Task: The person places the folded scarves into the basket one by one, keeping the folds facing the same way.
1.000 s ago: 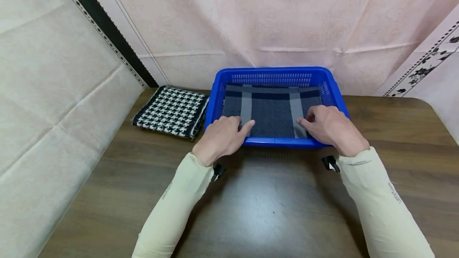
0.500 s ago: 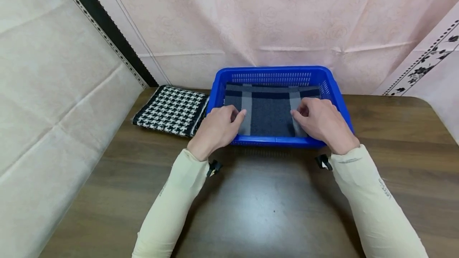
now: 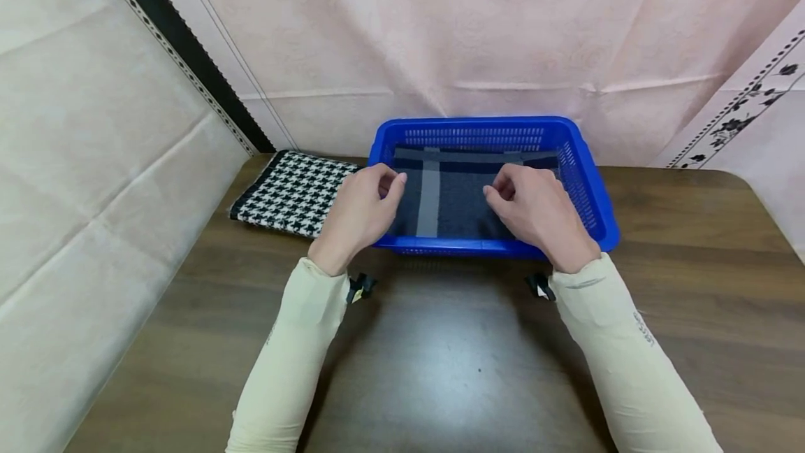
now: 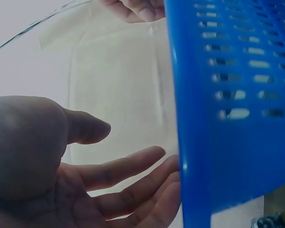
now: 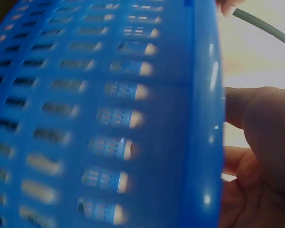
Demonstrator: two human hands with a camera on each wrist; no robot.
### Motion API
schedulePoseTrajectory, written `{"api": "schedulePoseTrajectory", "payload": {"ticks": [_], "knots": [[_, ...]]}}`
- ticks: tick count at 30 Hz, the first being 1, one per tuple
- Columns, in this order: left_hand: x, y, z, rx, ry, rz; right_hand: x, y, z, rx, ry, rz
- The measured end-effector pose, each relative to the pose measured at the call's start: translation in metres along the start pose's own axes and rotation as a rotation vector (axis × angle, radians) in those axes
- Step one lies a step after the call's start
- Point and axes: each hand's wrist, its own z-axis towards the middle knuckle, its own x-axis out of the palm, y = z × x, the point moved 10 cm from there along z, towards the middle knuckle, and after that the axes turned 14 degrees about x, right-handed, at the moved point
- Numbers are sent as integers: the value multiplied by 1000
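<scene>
A folded dark grey cloth with lighter stripes [image 3: 468, 194] lies flat inside the blue plastic basket [image 3: 465, 246]. My left hand [image 3: 358, 215] hovers above the basket's front left corner with bent, relaxed fingers. In the left wrist view, that hand [image 4: 33, 147] has thumb and fingers apart beside the basket's wall [image 4: 237, 161], holding nothing. Over the right part of the cloth is my right hand [image 3: 537, 212], its fingers loosely bent and partly hidden. The right wrist view has the basket's slotted wall [image 5: 166, 142] in front of much of that hand [image 5: 275, 152].
Left of the basket, a folded black-and-white houndstooth cloth [image 3: 292, 191] lies on the brown wooden table [image 3: 440, 355], partly covered by the left hand. A pale fabric backdrop [image 3: 478, 33] hangs right behind the basket, and another sheet [image 3: 107, 215] runs down the left side.
Both hands have lifted and shifted left: the left one toward the houndstooth cloth, the right one from the basket's front right corner over the striped cloth. Basket and cloths stay put.
</scene>
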Motion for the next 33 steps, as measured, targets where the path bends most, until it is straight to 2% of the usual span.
{"api": "schedulePoseTrajectory", "payload": {"ticks": [7, 19, 33], "knots": [[-13, 10, -3, -25, -42, -8, 8, 10, 6, 0, -6, 27], [-27, 20, -2, -50, -95, 8, 5, 16, 6, 6, -13, 77], [-33, 30, -4, -88, -92, -12, 6, 31, 10, -2, -35, 125]]}}
